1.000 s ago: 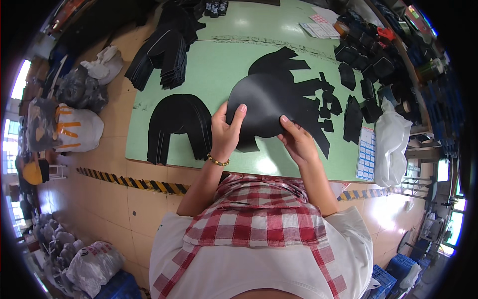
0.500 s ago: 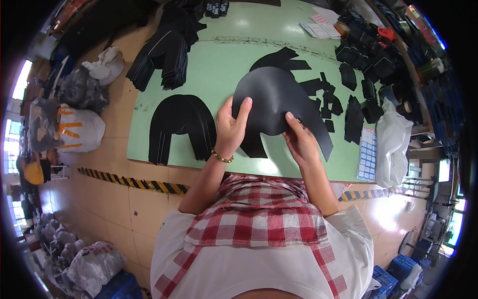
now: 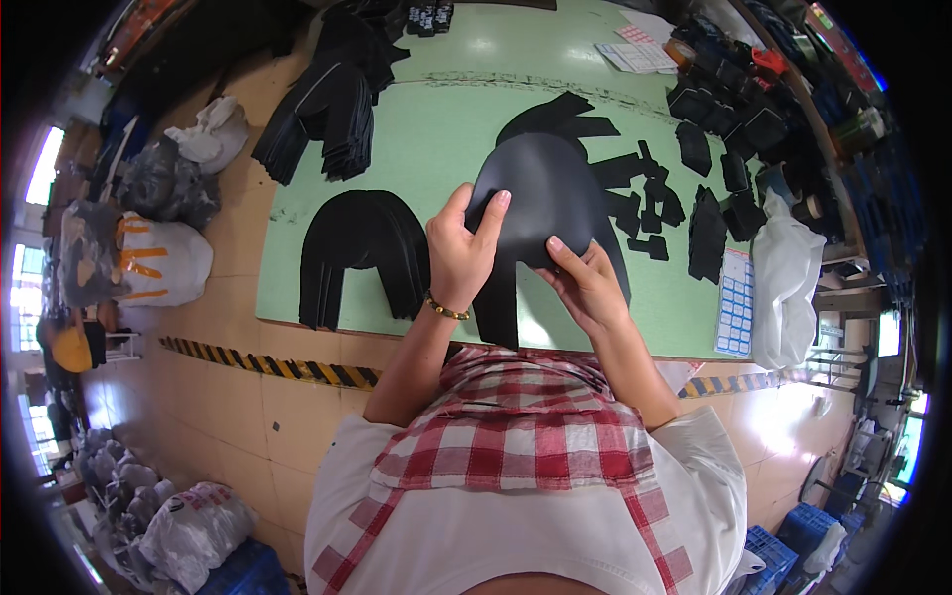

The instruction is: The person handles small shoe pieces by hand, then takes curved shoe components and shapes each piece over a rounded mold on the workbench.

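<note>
Both hands hold a smooth black U-shaped piece [image 3: 542, 178], like a cut shoe-upper part, above the front of the green table [image 3: 446, 129]. My left hand [image 3: 464, 241] grips its left edge, thumb on top and fingers underneath. At the inner curve, my right hand [image 3: 587, 283] pinches the piece between thumb and fingers. One leg of the piece points down toward me; the other runs behind my right hand. To the left lies a neat stack of similar U-shaped black pieces [image 3: 362, 223]. More black pieces [image 3: 560, 119] lie just beyond the held one, partly covered by it.
Thick stacks of black pieces [image 3: 332, 109] stand at the far left. Small black scraps [image 3: 650, 198] and dark parts [image 3: 706, 238] lie to the right. A blue-and-white label sheet [image 3: 735, 302] and a white plastic bag [image 3: 788, 288] sit at the right edge. Bags [image 3: 164, 258] stand on the floor.
The held piece has turned so its legs point more toward me, and its near leg hangs lower. My right hand has shifted slightly left along the inner curve.
</note>
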`<state>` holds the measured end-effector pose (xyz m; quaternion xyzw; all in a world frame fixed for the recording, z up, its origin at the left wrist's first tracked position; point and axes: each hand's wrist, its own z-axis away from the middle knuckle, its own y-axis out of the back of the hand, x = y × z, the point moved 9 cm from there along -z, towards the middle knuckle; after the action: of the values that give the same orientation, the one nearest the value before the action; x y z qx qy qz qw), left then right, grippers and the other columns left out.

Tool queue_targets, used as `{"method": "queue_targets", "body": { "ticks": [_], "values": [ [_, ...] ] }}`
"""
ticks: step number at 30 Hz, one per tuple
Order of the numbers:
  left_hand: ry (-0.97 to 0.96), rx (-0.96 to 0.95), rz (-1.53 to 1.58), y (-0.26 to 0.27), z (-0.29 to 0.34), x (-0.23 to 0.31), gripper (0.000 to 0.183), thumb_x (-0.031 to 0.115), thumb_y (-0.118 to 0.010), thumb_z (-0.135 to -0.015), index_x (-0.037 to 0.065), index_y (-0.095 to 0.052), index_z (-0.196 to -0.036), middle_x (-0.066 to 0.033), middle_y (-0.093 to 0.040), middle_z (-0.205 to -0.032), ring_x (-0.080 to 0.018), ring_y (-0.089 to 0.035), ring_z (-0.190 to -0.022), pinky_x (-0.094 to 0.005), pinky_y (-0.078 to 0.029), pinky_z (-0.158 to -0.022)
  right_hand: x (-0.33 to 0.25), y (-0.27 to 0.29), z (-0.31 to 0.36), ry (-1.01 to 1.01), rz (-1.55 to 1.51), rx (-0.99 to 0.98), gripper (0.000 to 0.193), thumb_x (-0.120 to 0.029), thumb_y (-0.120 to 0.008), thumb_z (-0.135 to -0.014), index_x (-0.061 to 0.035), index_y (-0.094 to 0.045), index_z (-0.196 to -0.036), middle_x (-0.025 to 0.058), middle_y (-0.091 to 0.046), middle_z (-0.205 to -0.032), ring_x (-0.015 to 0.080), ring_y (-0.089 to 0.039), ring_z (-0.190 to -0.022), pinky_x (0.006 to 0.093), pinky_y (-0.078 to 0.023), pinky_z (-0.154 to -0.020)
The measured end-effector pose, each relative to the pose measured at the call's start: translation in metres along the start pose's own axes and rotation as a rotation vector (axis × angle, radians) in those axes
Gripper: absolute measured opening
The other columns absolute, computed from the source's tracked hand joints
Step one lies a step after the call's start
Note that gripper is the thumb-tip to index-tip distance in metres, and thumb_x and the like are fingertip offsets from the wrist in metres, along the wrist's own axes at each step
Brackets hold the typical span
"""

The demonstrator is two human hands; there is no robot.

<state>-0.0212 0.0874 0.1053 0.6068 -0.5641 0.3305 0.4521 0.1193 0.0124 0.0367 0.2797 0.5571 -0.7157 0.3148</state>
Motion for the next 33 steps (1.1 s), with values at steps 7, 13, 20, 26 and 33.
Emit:
{"method": "queue_targets", "body": {
  "ticks": [7,13,20,26,33],
  "values": [
    [-0.015,0.001,0.042,0.0,0.002,-0.013,0.031,0.019,-0.063,-0.088,-0.004,-0.05,-0.072,-0.0065,-0.05,-0.054,-0.0059,-0.04,-0.053,-0.0267,-0.037,-0.046,0.009,-0.007,-0.001,-0.073,-0.169,-0.091,0.032,-0.013,-0.057,-0.091,0.0039,-0.049,-0.117,0.0118,-0.059,-0.111,0.0194,-0.059,-0.104,0.0337,-0.048,-0.093],
    [0.002,-0.012,0.097,-0.002,0.004,-0.015,0.03,0.019,-0.063,-0.088,-0.004,-0.051,-0.074,-0.0057,-0.052,-0.056,-0.0059,-0.04,-0.055,-0.026,-0.038,-0.048,0.016,-0.007,0.001,-0.138,-0.238,-0.092,0.033,-0.014,-0.058,-0.091,0.0033,-0.049,-0.117,0.0127,-0.059,-0.112,0.0202,-0.059,-0.104,0.0342,-0.047,-0.093],
    [0.04,-0.032,0.086,-0.004,0.006,-0.021,0.03,0.019,-0.063,-0.088,-0.004,-0.051,-0.073,-0.0048,-0.052,-0.056,-0.0054,-0.04,-0.056,-0.0259,-0.038,-0.049,0.019,-0.007,0.002,-0.169,-0.267,-0.08,0.032,-0.012,-0.059,-0.09,0.0028,-0.049,-0.116,0.0121,-0.06,-0.111,0.0198,-0.059,-0.103,0.0351,-0.048,-0.092],
    [0.012,-0.022,0.093,-0.004,0.006,-0.018,0.032,0.02,-0.063,-0.088,-0.004,-0.05,-0.072,-0.0049,-0.05,-0.055,-0.0054,-0.039,-0.056,-0.0262,-0.038,-0.048,0.025,-0.004,0.001,-0.18,-0.324,-0.076,0.03,-0.01,-0.059,-0.09,0.0009,-0.05,-0.116,0.0109,-0.06,-0.11,0.0196,-0.059,-0.102,0.0355,-0.048,-0.091],
    [0.002,-0.021,0.049,-0.002,0.008,-0.014,0.033,0.02,-0.064,-0.087,-0.004,-0.049,-0.071,-0.0058,-0.048,-0.054,-0.006,-0.038,-0.055,-0.0262,-0.037,-0.048,0.027,-0.004,-0.001,-0.157,-0.317,-0.098,0.028,-0.012,-0.058,-0.091,-0.0004,-0.051,-0.116,0.0099,-0.059,-0.113,0.0197,-0.058,-0.105,0.036,-0.047,-0.092]
  ]
}}
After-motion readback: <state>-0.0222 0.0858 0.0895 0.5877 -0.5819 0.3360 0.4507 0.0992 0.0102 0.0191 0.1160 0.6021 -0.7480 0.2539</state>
